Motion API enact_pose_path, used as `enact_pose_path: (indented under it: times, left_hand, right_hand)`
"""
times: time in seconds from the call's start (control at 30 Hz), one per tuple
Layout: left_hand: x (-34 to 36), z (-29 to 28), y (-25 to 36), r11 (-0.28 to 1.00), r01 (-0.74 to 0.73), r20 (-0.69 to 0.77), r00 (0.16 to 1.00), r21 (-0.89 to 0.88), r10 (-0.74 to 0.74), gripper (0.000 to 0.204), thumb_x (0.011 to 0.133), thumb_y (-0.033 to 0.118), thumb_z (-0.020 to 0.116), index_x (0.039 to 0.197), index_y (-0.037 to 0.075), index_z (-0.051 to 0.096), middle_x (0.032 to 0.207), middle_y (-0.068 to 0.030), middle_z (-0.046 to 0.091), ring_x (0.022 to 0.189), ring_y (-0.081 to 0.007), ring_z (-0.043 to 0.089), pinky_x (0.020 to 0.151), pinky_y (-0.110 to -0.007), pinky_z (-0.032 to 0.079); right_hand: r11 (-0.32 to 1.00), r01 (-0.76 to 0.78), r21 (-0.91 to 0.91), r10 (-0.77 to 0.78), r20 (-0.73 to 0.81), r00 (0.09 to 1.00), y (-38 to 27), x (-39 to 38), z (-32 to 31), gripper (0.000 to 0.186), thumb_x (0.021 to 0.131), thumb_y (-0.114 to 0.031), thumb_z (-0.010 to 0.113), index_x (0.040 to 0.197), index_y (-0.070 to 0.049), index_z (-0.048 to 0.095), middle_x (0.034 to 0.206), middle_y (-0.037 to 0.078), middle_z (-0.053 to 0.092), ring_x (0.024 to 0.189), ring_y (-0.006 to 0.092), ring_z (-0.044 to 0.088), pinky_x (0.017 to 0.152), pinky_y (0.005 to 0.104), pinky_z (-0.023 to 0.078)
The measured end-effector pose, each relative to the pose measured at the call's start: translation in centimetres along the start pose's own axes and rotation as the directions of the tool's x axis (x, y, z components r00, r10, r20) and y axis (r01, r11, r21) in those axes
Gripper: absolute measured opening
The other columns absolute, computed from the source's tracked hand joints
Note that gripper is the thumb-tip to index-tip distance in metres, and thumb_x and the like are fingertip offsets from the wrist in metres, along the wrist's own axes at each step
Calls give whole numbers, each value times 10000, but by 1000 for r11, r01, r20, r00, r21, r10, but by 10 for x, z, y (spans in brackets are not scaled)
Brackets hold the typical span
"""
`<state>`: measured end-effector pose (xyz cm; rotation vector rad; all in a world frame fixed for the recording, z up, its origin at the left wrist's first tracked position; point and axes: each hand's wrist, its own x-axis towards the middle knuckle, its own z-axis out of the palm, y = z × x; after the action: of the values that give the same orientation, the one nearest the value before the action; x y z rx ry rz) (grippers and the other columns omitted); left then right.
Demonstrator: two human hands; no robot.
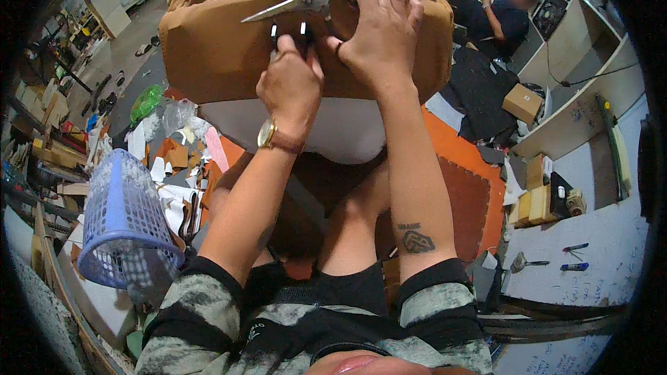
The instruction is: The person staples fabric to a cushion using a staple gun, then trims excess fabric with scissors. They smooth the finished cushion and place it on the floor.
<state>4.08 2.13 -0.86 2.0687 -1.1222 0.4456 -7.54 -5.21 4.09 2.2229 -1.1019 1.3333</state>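
Observation:
Across my knees rests a large brown upholstered piece [208,62], its lower side showing pale grey padding [347,125]. Scissors [295,5] lie over the upper brown cover with their blades slanting to the left. My right hand [382,38] is closed around the handles of these scissors. Close beside it, my left hand [293,83] is closed low against the cover, under the blades. From its fingers stick out two dark prongs with bright white spots [303,30]; what kind of thing they belong to is unclear. A watch sits on my left wrist.
A blue plastic basket [125,215] stands tilted at the left, near heaps of fabric scraps [184,187]. At the right are a white table [556,278] with markers, yellow blocks [531,207] and a cardboard box [522,103]. Another person [500,21] sits at the far right.

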Motion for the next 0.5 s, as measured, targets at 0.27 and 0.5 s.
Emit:
enact_pose_path:
  times: [0.27, 0.5]
  left_hand:
    - [-74, -44, -45, 957, 163, 189, 975, -238, -119, 565, 991, 439, 655, 1407, 58, 634, 886, -223, 763, 859, -435, 744, 797, -522, 574]
    - [-69, -52, -71, 985, -21, 223, 973, -173, 60, 603, 945, 380, 713, 1499, 189, 575, 841, -211, 737, 780, -428, 730, 722, -524, 575]
  right_hand:
    - [998, 62, 20, -62, 26, 998, -4, -25, -24, 687, 674, -433, 925, 1211, -104, 652, 1338, 90, 638, 1362, 300, 521, 1222, 530, 232]
    - [994, 102, -33, -101, 35, 994, -3, -28, -31, 743, 670, -493, 929, 1237, -112, 637, 1350, 107, 635, 1359, 316, 523, 1228, 550, 238]
